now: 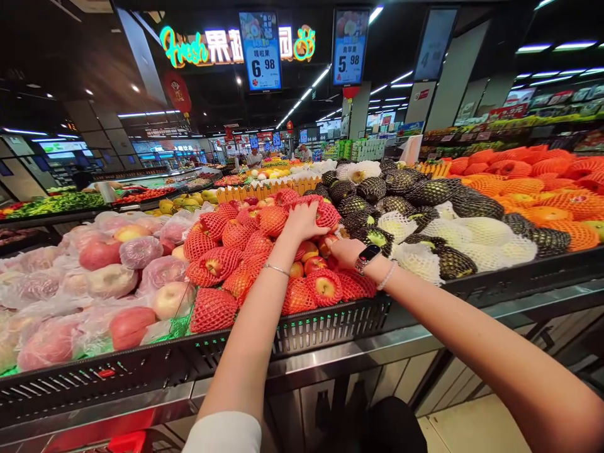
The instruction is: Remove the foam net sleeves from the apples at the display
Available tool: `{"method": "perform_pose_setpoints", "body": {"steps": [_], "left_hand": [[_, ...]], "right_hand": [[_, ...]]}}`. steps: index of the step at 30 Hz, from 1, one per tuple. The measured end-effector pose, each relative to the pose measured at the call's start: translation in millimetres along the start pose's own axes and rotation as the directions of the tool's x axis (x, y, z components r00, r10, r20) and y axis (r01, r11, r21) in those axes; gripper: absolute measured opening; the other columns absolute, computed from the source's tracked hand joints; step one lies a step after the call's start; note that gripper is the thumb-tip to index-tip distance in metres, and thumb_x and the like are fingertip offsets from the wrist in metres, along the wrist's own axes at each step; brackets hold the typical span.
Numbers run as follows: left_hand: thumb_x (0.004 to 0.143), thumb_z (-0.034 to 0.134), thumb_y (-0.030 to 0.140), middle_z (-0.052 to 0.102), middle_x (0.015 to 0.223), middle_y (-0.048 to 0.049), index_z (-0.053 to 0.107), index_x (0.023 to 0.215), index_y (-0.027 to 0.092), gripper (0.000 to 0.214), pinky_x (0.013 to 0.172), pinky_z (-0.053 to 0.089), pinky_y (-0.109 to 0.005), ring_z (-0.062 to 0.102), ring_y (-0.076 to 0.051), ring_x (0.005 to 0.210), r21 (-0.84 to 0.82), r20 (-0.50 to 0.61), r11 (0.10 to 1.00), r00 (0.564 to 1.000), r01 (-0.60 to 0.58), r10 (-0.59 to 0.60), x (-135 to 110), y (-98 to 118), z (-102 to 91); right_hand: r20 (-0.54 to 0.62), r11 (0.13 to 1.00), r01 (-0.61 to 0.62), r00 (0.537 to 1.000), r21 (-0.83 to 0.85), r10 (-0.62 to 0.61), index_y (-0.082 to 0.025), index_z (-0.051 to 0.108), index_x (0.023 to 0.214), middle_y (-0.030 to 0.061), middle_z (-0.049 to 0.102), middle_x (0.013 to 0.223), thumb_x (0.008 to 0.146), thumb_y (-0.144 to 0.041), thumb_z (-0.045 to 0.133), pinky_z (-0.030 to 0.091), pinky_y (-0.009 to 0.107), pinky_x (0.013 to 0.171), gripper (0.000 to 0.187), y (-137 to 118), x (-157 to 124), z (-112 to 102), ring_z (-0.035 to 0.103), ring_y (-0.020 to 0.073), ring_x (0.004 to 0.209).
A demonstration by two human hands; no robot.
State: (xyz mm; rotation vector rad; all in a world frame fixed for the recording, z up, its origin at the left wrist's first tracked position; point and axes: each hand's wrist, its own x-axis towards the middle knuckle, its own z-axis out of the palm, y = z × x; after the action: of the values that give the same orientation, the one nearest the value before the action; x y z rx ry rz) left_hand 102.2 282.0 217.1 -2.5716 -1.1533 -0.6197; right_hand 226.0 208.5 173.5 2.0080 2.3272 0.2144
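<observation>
My left hand (pixel 301 221) reaches over a heap of apples in red foam nets. Its fingers and thumb are curled around a red-netted apple (pixel 327 214) near the top of the heap. Just below and to the right, my right hand (pixel 346 251), with a watch on the wrist, is closed on a red apple (pixel 326 244); its fingertips are partly hidden. Bare red apples (pixel 315 264) lie under both hands. A netted apple with its end showing (pixel 325 287) sits closer to the front, against the crate wall.
Plastic-wrapped apples (pixel 134 327) fill the left side of the black crate (pixel 330 330). Fruit in black nets (pixel 372 189) and white nets (pixel 486 233) lies to the right, with orange-netted fruit (pixel 552 214) beyond. Price screens (pixel 260 50) hang above. A metal ledge (pixel 325 365) runs along the front.
</observation>
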Motion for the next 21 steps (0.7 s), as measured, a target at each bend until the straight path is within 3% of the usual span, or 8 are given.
{"method": "perform_pose_setpoints", "body": {"steps": [7, 13, 15, 18, 21], "left_hand": [[0.078, 0.069, 0.052, 0.062, 0.128, -0.0235, 0.047, 0.136, 0.008, 0.077, 0.099, 0.044, -0.043, 0.057, -0.038, 0.12, -0.012, 0.001, 1.0, 1.0, 0.026, -0.026, 0, 2, 2.5], [0.081, 0.064, 0.053, 0.063, 0.126, -0.0222, 0.046, 0.135, 0.007, 0.073, 0.096, 0.045, -0.039, 0.06, -0.034, 0.116, 0.021, -0.003, 0.999, 1.0, 0.025, -0.025, -3, 1, -0.5], [0.08, 0.064, 0.052, 0.064, 0.124, -0.0219, 0.049, 0.132, 0.008, 0.07, 0.095, 0.046, -0.041, 0.061, -0.034, 0.114, 0.045, 0.01, 0.999, 1.0, 0.002, -0.003, -8, 5, 2.4], [0.076, 0.069, 0.047, 0.067, 0.12, -0.0197, 0.056, 0.125, 0.012, 0.062, 0.099, 0.042, -0.047, 0.061, -0.035, 0.112, 0.089, 0.054, 0.994, 0.997, -0.057, 0.052, -16, 11, 10.4], [0.073, 0.072, 0.047, 0.068, 0.117, -0.0197, 0.06, 0.119, 0.013, 0.059, 0.107, 0.033, -0.056, 0.06, -0.037, 0.113, 0.125, 0.088, 0.985, 0.99, -0.12, 0.109, -23, 17, 17.8]], "right_hand": [[-0.129, 0.994, -0.039, 0.99, 0.102, 0.052, -0.014, 0.042, 0.138, 0.0208, 0.068, 0.114, 0.077, -0.027, 0.082, 0.053, 0.039, 0.082, 0.074, 14, -26, -12, 0.069, 0.0359, 0.102], [-0.342, 0.961, 0.047, 0.938, 0.271, 0.051, -0.016, 0.045, 0.129, 0.0143, 0.065, 0.124, 0.079, -0.019, 0.077, 0.051, 0.034, 0.089, 0.06, 22, -48, -31, 0.066, 0.0295, 0.109], [-0.427, 0.931, 0.087, 0.901, 0.356, 0.079, -0.016, 0.043, 0.129, 0.0133, 0.064, 0.123, 0.081, -0.022, 0.074, 0.051, 0.034, 0.091, 0.057, 29, -59, -31, 0.065, 0.0274, 0.11], [-0.542, 0.743, 0.186, 0.796, 0.643, 0.269, -0.017, 0.038, 0.133, 0.0147, 0.06, 0.127, 0.081, -0.03, 0.069, 0.055, 0.033, 0.077, 0.062, 44, -76, -22, 0.068, 0.0246, 0.092], [-0.504, 0.469, 0.266, 0.697, 0.842, 0.51, -0.021, 0.031, 0.139, 0.016, 0.055, 0.131, 0.078, -0.041, 0.064, 0.051, 0.029, 0.053, 0.072, 58, -90, -10, 0.062, 0.0155, 0.06]]}}
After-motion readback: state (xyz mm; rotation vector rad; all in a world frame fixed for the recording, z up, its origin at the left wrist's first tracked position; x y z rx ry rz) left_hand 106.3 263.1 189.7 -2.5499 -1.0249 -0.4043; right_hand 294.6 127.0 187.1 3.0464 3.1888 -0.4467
